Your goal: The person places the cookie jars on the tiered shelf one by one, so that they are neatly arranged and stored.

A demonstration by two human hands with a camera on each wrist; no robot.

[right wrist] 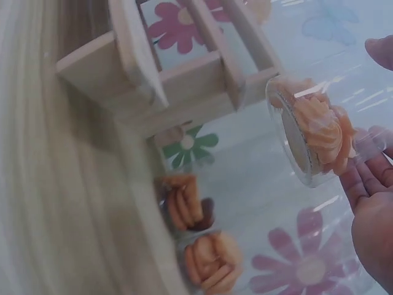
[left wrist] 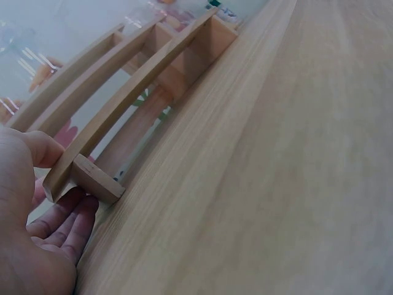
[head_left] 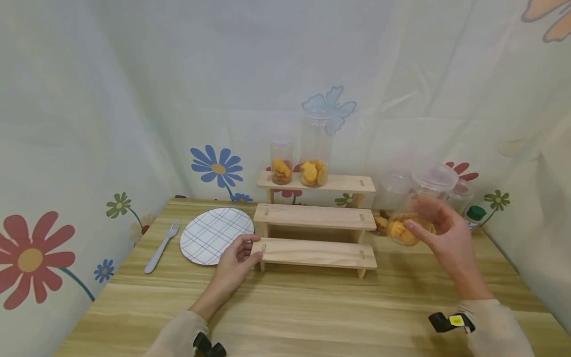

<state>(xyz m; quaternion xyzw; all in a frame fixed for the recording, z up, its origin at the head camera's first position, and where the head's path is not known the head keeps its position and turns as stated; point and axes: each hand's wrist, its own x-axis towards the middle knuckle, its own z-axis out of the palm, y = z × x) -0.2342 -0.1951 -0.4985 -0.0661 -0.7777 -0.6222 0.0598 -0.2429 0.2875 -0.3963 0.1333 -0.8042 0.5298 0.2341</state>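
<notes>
Jar (right wrist: 322,129) lid-up, long axis leaning right; right fingers (head_left: 439,210) clamped round it, left fingers (left wrist: 81,227) pinching shelf (head_left: 312,251).

- Head: looks forward and down from above the near side of the table (head_left: 285,312), upright, farthest back, taking in the whole rack (head_left: 314,253), the left hand (head_left: 235,258), the right hand (head_left: 446,240) and the curtain (head_left: 250,64) behind.
- Left wrist: sits low and close at the rack's left end, facing along its length to the far end; the frame is tilted, with the table filling the right part.
- Right wrist: looks past the near jar (right wrist: 316,132) at the rack's right end and the curtain, rolled sideways so the table lies at left.
- Shared: both wrist views show the rack, from opposite ends; head and right wrist share the jar.
</notes>
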